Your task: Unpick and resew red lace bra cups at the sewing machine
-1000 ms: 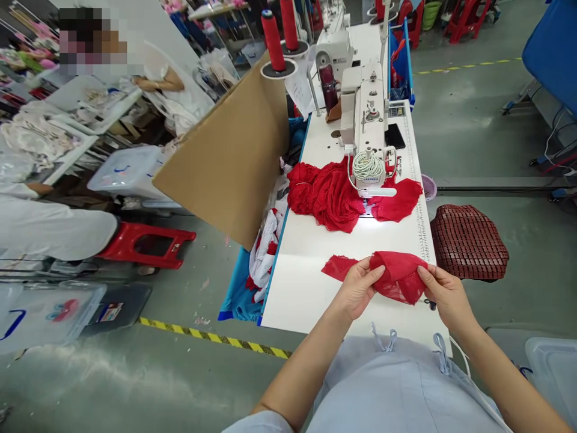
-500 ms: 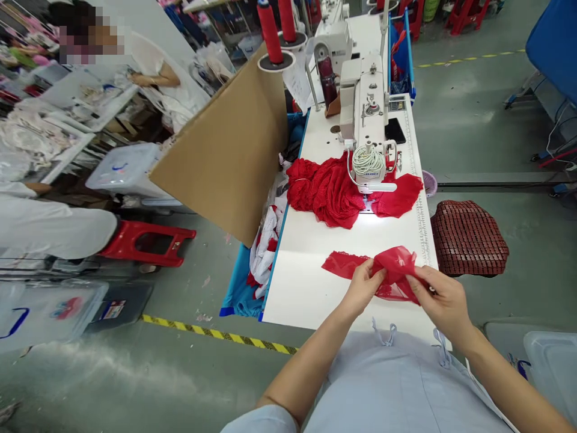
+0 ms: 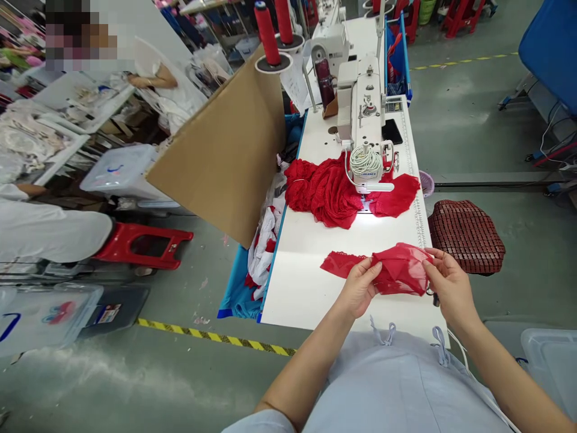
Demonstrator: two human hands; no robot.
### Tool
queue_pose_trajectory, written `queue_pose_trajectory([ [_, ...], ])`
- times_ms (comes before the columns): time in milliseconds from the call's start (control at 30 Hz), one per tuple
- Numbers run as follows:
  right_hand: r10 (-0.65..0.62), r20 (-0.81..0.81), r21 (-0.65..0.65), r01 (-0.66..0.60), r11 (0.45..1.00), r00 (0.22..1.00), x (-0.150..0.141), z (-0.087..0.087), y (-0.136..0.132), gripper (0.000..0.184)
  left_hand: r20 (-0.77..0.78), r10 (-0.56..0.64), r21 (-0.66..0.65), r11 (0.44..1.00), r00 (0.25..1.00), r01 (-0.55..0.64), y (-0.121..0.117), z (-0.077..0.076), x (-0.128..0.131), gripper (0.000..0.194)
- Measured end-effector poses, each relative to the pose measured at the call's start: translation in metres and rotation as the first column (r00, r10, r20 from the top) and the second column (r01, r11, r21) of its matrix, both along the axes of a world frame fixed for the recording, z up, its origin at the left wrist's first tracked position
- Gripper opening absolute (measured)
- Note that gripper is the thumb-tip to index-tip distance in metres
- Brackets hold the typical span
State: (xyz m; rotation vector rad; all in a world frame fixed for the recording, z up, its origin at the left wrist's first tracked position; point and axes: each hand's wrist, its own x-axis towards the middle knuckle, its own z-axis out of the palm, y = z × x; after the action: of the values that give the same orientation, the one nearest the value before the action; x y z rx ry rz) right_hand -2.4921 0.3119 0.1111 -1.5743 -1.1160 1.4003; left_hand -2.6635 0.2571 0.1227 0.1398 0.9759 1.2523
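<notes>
A piece of sheer red fabric is stretched between my two hands, just above the white sewing table. My left hand pinches it near the middle, and a lace-edged part trails off to the left over the tabletop. At the other end, my right hand grips the fabric's edge between thumb and fingers. A small dark tool, perhaps thread snips, shows under the right hand; how it is held is unclear. Farther up the table, a heap of red lace fabric lies beside and under the sewing machine.
A cardboard sheet leans at the table's left, over a blue bin of white and red cloth. Red thread cones stand behind. A phone lies by the machine. A stool with a beaded cover is right; a co-worker sits left.
My right hand has shifted slightly right and turned, pulling the red fabric flatter and wider between my hands. My left hand keeps its pinch.
</notes>
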Motion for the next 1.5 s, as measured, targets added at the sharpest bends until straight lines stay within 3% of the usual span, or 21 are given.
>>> queue_pose_trajectory([
  [100, 0.133, 0.170, 0.261, -0.175, 0.949, 0.976, -0.005, 0.007, -0.011, 0.028, -0.024, 0.008, -0.003, 1.000, 1.000, -0.008, 0.000, 0.005, 0.004, 0.042],
  [167, 0.267, 0.176, 0.289, -0.309, 0.906, 0.947, -0.011, 0.012, -0.018, 0.025, -0.051, 0.007, 0.004, 1.000, 0.999, -0.007, -0.001, 0.010, 0.007, 0.039],
  [300, 0.271, 0.041, 0.145, -0.275, 0.951, 0.962, -0.022, 0.015, -0.020, 0.032, -0.133, 0.035, 0.015, 0.999, 0.990, -0.033, -0.003, 0.013, 0.011, 0.035],
  [467, 0.260, -0.187, -0.050, -0.273, 0.961, 0.947, -0.026, 0.016, -0.014, 0.048, -0.321, 0.071, 0.001, 0.997, 0.944, -0.074, -0.007, -0.001, 0.010, 0.038],
  [500, 0.262, -0.222, -0.080, -0.286, 0.955, 0.939, -0.026, 0.017, -0.014, 0.050, -0.432, 0.087, 0.003, 0.996, 0.898, -0.095, -0.009, -0.004, 0.008, 0.041],
  [567, 0.285, -0.278, -0.122, -0.327, 0.937, 0.918, -0.024, 0.020, -0.012, 0.051, -0.702, 0.101, 0.065, 0.995, 0.705, -0.077, -0.011, -0.006, 0.002, 0.048],
  [633, 0.318, -0.307, -0.125, -0.369, 0.921, 0.897, -0.022, 0.023, -0.010, 0.050, -0.880, 0.084, 0.141, 0.986, 0.468, 0.089, -0.012, -0.003, -0.007, 0.045],
  [667, 0.337, -0.314, -0.119, -0.389, 0.914, 0.888, -0.020, 0.025, -0.010, 0.050, -0.920, 0.065, 0.152, 0.968, 0.386, 0.198, -0.011, 0.000, -0.011, 0.039],
  [733, 0.374, -0.316, -0.104, -0.424, 0.900, 0.872, -0.017, 0.027, -0.009, 0.049, -0.953, 0.021, 0.138, 0.918, 0.302, 0.371, -0.009, 0.006, -0.020, 0.028],
  [800, 0.406, -0.307, -0.090, -0.451, 0.888, 0.861, -0.015, 0.028, -0.008, 0.048, -0.963, 0.003, 0.129, 0.881, 0.268, 0.455, -0.005, 0.011, -0.025, 0.022],
  [867, 0.432, -0.286, -0.072, -0.469, 0.880, 0.855, -0.013, 0.029, -0.008, 0.048, -0.956, 0.004, 0.156, 0.852, 0.292, 0.499, -0.001, 0.013, -0.027, 0.018],
  [933, 0.463, -0.238, -0.047, -0.486, 0.873, 0.854, -0.011, 0.031, -0.007, 0.047, -0.925, -0.038, 0.178, 0.835, 0.378, 0.521, 0.002, 0.015, -0.026, 0.020],
  [1033, 0.526, -0.121, 0.005, -0.530, 0.848, 0.842, -0.010, 0.034, -0.006, 0.042, -0.830, -0.173, 0.154, 0.842, 0.530, 0.517, 0.001, 0.019, -0.021, 0.023],
  [1133, 0.556, -0.075, 0.048, -0.554, 0.831, 0.828, -0.010, 0.037, -0.006, 0.040, -0.741, -0.240, 0.129, 0.865, 0.627, 0.484, -0.003, 0.023, -0.017, 0.029],
  [1367, 0.511, -0.120, 0.012, -0.513, 0.858, 0.851, -0.014, 0.042, -0.010, 0.038, -0.617, -0.309, 0.037, 0.907, 0.723, 0.420, -0.005, 0.024, -0.010, 0.040],
  [1500, 0.385, -0.241, -0.094, -0.416, 0.904, 0.891, -0.017, 0.040, -0.011, 0.042, -0.461, -0.372, -0.012, 0.910, 0.805, 0.414, -0.008, 0.023, -0.011, 0.043],
])
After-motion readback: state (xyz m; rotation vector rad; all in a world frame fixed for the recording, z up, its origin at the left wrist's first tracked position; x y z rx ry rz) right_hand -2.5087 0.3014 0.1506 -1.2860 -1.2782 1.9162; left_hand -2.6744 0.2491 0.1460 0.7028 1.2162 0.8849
